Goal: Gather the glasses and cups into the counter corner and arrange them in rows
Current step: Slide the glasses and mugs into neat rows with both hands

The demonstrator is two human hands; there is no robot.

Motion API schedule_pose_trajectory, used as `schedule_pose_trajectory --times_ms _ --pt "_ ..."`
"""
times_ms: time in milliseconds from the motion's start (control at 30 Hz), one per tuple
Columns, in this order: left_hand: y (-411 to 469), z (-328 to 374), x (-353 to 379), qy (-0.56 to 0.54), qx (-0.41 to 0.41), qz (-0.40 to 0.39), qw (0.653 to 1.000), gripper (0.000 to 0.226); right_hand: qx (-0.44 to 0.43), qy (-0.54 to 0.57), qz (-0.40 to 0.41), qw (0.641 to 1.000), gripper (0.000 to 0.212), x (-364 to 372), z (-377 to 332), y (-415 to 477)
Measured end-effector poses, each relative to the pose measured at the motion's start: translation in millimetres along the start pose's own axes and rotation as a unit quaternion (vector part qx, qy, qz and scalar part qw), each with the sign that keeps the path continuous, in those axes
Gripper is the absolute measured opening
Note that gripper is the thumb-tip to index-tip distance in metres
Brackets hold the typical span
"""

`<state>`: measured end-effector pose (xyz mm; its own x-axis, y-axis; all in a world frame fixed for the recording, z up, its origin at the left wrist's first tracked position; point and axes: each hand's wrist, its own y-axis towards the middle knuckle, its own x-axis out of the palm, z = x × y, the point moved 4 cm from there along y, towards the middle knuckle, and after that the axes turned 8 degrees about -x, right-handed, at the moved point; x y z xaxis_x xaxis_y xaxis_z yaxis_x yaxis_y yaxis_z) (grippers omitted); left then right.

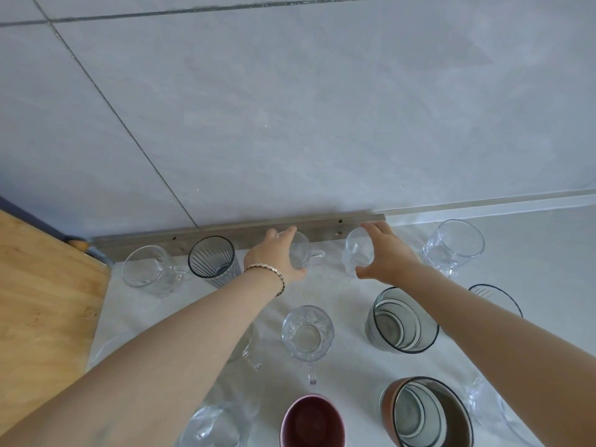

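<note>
My left hand (274,258) grips a clear handled mug (306,253) at the back of the counter, close to the wall. My right hand (388,253) holds a clear glass (358,253) just right of it. Left of these, along the wall, stand a clear mug (148,269) and a dark ribbed glass (213,259). A clear stemmed glass (453,245) stands at the back right. Nearer me are a clear patterned mug (308,332), a grey glass (403,319), another dark-rimmed glass (496,298), a maroon cup (312,421) and a brown cup (425,414).
A wooden board (42,301) fills the left side beside the white counter (338,295). A metal strip (225,232) runs along the foot of the tiled wall. More clear glasses sit at the bottom left (213,427) and bottom right (483,404).
</note>
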<state>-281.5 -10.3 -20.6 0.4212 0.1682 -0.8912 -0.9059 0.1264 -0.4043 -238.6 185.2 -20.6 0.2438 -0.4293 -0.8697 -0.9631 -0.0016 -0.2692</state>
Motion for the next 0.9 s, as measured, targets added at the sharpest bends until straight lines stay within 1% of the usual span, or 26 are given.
schedule_pose_trajectory --times_ms 67,133,200,233,300,333,400,433,500,567,600,667,767,833,900 --pt "-1 2 2 0.014 -0.016 -0.008 1.000 0.083 -0.010 -0.007 -0.007 1.000 0.096 0 0 -1" --pt "-6 6 2 0.057 -0.032 -0.006 0.998 0.082 -0.020 -0.007 -0.020 1.000 0.100 -2 1 -4" --pt "-16 16 -1 0.117 -0.017 0.032 0.992 0.081 -0.013 0.008 -0.012 1.000 0.100 -11 6 -9" --pt "-23 22 -2 0.127 0.005 0.055 0.990 0.078 -0.002 0.016 0.011 1.000 0.095 -17 11 -12" --pt "-38 37 -2 0.111 0.061 0.087 0.988 0.064 0.033 0.030 0.084 0.995 0.078 -34 26 -20" --pt "-45 42 0 0.100 0.084 0.090 0.987 0.056 0.053 0.038 0.116 0.991 0.070 -41 36 -25" --pt "-57 48 4 0.084 0.102 0.080 0.988 0.040 0.087 0.028 0.147 0.985 0.066 -52 56 -31" --pt "-60 49 5 0.074 0.097 0.068 0.990 0.034 0.105 0.012 0.148 0.983 0.068 -57 68 -33" --pt "-66 47 7 0.043 0.062 0.030 0.997 0.022 0.161 -0.014 0.124 0.979 0.080 -63 90 -34" --pt "-71 43 10 0.035 0.028 0.005 0.999 0.012 0.214 0.004 0.078 0.974 0.096 -62 108 -33" --pt "-73 41 11 0.034 0.018 0.003 0.999 0.011 0.227 0.030 0.058 0.972 0.100 -58 114 -33" --pt "-76 38 12 0.025 0.003 0.014 1.000 0.010 0.226 0.075 0.049 0.970 0.098 -53 120 -34" --pt "-79 33 10 0.019 -0.012 0.025 0.999 0.009 0.191 0.076 0.071 0.976 0.088 -51 121 -34" --pt "-82 27 8 0.024 -0.028 0.021 0.999 0.009 0.143 0.071 0.049 0.986 0.089 -52 116 -32" --pt "-84 22 7 0.031 -0.045 0.012 0.998 0.009 0.089 0.062 0.006 0.994 0.090 -52 111 -29"
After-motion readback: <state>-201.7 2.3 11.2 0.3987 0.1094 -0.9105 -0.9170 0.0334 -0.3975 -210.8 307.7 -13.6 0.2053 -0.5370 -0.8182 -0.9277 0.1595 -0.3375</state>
